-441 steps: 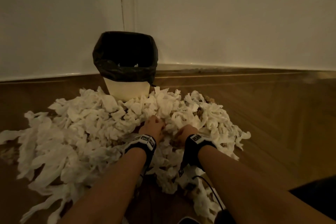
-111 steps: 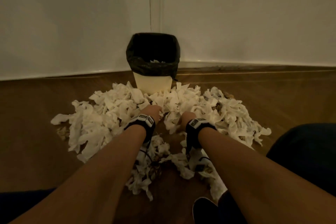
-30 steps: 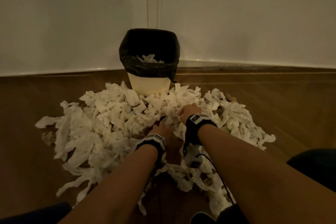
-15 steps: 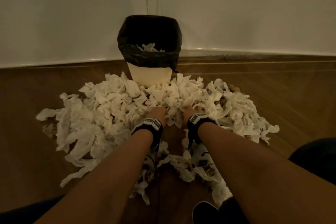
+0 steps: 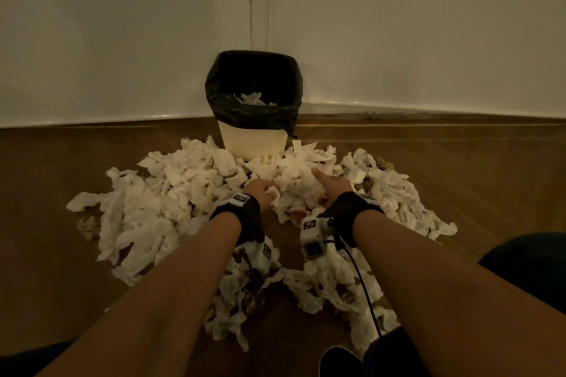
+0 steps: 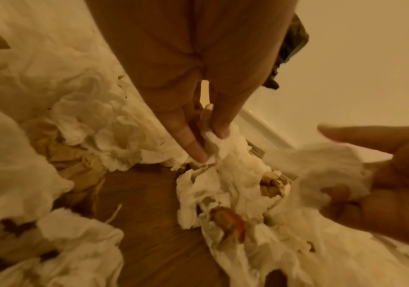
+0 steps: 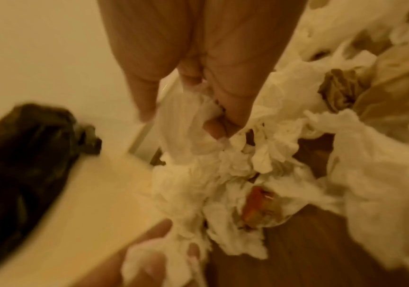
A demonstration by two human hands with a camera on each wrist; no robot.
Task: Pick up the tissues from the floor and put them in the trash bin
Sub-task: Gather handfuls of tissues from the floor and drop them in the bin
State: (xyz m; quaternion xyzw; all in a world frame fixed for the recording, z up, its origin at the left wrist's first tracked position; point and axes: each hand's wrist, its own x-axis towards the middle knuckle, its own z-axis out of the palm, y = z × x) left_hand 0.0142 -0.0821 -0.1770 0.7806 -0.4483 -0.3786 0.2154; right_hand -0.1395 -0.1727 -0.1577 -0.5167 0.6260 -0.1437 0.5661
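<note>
1. progress: a few tissues lie inside the trash bin (image 5: pixel 253 119), which stands against the wall with a black liner (image 5: pixel 214 92) folded over its rim. by far the larger share, the tissue pile (image 5: pixel 171 208), is spread over the wooden floor (image 5: pixel 459 180) in front of the bin; judged from this, the task is at an early stage.
2. left hand (image 5: pixel 262 193): its grip is pinched on a wad of tissue (image 6: pixel 219 147), thumb and fingers curled round the wad just above the pile.
3. right hand (image 5: pixel 333 185): its grip is curled into a clump of tissue (image 7: pixel 198 124), with one finger pointing towards the bin.
4. relation: both hands sit in the middle of the pile, near the bin's base; the held tissue hangs between them. some reddish scrap (image 7: pixel 257 202) shows among it.
5. remaining: lift both handfuls into the bin, then repeat many times.
</note>
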